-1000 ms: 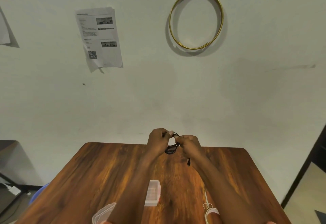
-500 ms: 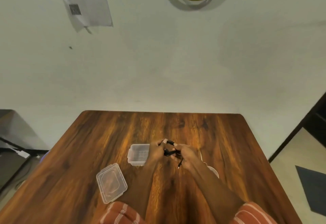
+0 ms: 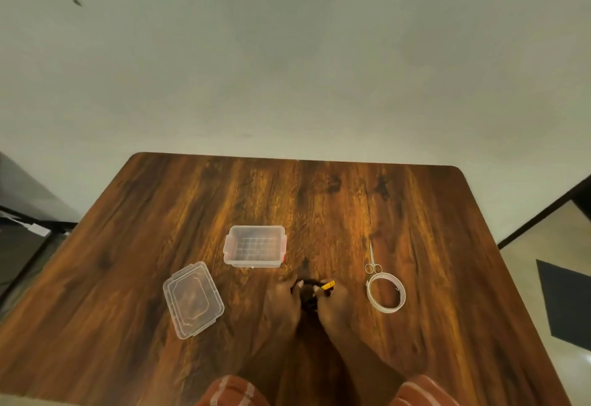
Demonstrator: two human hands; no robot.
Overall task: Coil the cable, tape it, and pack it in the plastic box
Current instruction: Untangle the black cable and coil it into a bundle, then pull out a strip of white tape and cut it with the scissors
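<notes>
Both hands' fingers (image 3: 295,287) pinching dark cable (image 3: 309,296) between them, above table (image 3: 415,341)

Dark brown wood-grain surface (image 3: 415,213); clear plastic box (image 3: 255,246) with red latches at centre; clear lid (image 3: 193,300); white tape roll (image 3: 385,292); silver scissors (image 3: 372,260); black cable (image 3: 308,293) with yellow tip; orange, white-striped sleeves (image 3: 230,391) at bottom.

cable (image 3: 307,296): black, bunched, with a yellow end, held between both hands
tape (image 3: 385,292): white roll, flat, right of hands
plastic box (image 3: 255,246): clear, open, empty
lid (image 3: 192,299): lying left of the hands
</notes>
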